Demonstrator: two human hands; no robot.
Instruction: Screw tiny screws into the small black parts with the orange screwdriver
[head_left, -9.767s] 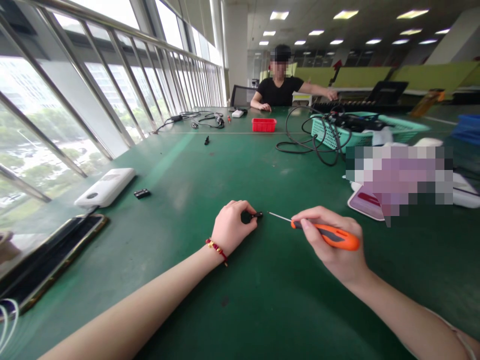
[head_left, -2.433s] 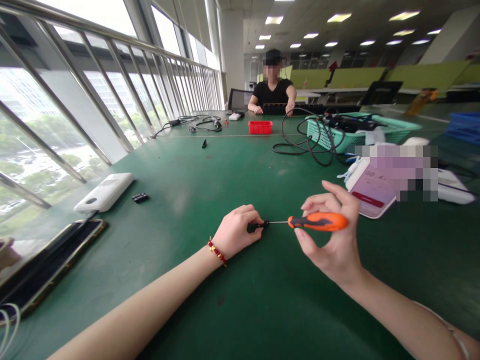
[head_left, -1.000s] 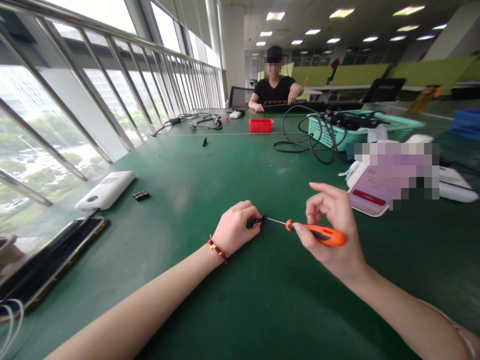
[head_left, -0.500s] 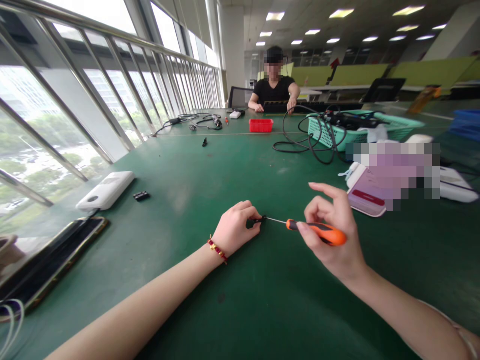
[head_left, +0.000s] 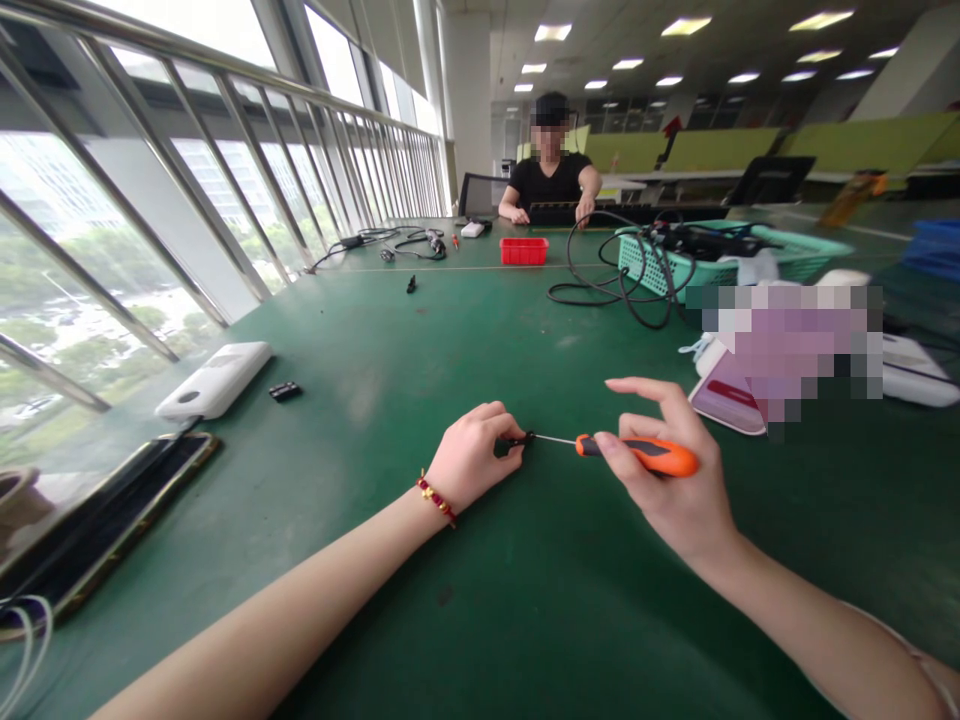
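My left hand (head_left: 480, 455), with a red and gold bracelet at the wrist, rests on the green table and pinches a small black part (head_left: 517, 441). The orange and black screwdriver (head_left: 660, 456) lies level in my right hand (head_left: 671, 480), its handle held between thumb and curled fingers while the index finger stretches out to the left. Its thin metal shaft points left, and the tip meets the black part at my left fingertips. Fine detail of the part is hidden by the fingers.
Left on the green table (head_left: 360, 600) are a white power bank (head_left: 217, 380), a small black piece (head_left: 285, 391) and a dark phone (head_left: 112, 520). Farther back are a red tray (head_left: 523, 252), a teal basket (head_left: 810, 250) with black cables, and a seated person (head_left: 547, 180). A purple phone (head_left: 731, 392) lies right.
The fingers of my right hand have shifted around the screwdriver handle, and the handle's end has risen slightly and moved a little right. My left hand has stayed nearly still.
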